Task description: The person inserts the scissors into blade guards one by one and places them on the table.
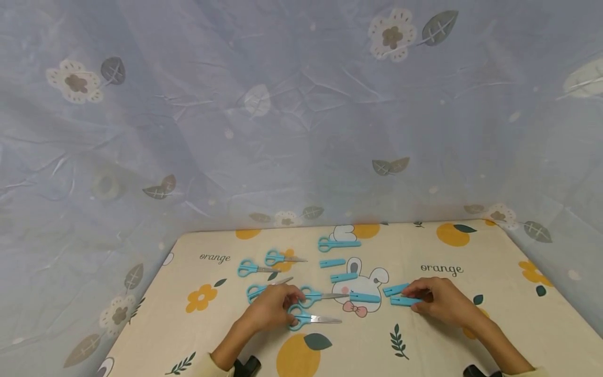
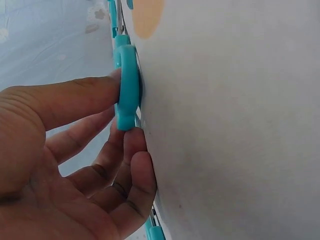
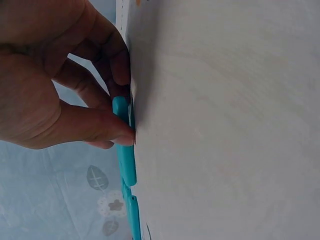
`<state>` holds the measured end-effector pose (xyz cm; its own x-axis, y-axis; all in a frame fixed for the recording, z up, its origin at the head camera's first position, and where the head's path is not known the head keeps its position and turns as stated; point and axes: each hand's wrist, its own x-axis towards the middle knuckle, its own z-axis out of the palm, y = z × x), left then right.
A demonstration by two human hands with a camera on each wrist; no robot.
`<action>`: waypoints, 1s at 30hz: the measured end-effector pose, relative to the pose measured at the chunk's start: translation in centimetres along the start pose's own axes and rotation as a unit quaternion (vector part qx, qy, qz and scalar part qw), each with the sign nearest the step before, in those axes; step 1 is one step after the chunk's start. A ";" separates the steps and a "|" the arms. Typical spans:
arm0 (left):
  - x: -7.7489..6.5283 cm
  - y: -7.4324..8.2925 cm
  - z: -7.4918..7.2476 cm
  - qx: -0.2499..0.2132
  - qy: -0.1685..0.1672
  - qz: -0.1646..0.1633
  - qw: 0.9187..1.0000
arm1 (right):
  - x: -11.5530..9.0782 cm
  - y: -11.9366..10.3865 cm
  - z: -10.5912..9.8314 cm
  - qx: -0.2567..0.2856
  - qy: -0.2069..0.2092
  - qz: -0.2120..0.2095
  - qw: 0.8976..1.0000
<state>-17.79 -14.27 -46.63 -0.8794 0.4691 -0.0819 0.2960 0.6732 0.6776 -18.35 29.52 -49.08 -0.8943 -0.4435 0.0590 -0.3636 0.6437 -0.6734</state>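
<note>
My left hand [image 1: 269,310] curls in, thumb against the handle of the nearest scissors [image 1: 314,318], likely to stay off the blade. My right hand [image 1: 445,302] pinches a cap [image 1: 403,301], leaving its nine o'clock end free. Between them, another pair [image 1: 323,297] points at three o'clock to a loose cap [image 1: 365,298]; whether it's inside I can't tell. Three bare pairs lie toward eleven and twelve, capped scissors [image 1: 340,244] toward one, handles probably leftward for easy reach.
</note>
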 end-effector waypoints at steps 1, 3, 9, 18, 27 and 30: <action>0.0 0.0 0.0 -0.001 0.001 0.001 1.000 | 0.0 -0.1 0.0 -0.003 0.001 0.002 1.000; -0.1 -0.1 -0.1 -0.003 0.001 0.003 1.000 | 0.0 -0.2 -0.1 -0.010 0.003 0.008 1.000; -0.1 -0.2 -0.4 -0.017 -0.012 0.001 1.000 | -0.1 -0.5 -0.3 -0.014 -0.002 0.023 1.000; 0.0 -0.2 -1.1 -0.020 -0.031 -0.001 0.999 | -0.1 -0.5 -0.8 -0.015 -0.006 0.028 0.999; -0.3 -0.3 -1.4 -0.058 -0.034 -0.002 0.998 | -0.3 -0.6 -0.9 -0.006 0.005 0.058 0.998; -0.4 -0.3 -1.7 -0.115 -0.037 -0.010 0.993 | -0.2 -0.7 -1.0 -0.001 0.005 0.067 0.998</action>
<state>-18.13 -15.64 -45.57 -0.8518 0.5031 -0.1457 0.1776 0.5391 0.8233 -18.14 29.77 -47.93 -0.9376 -0.3470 -0.0237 -0.2415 0.6983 -0.6739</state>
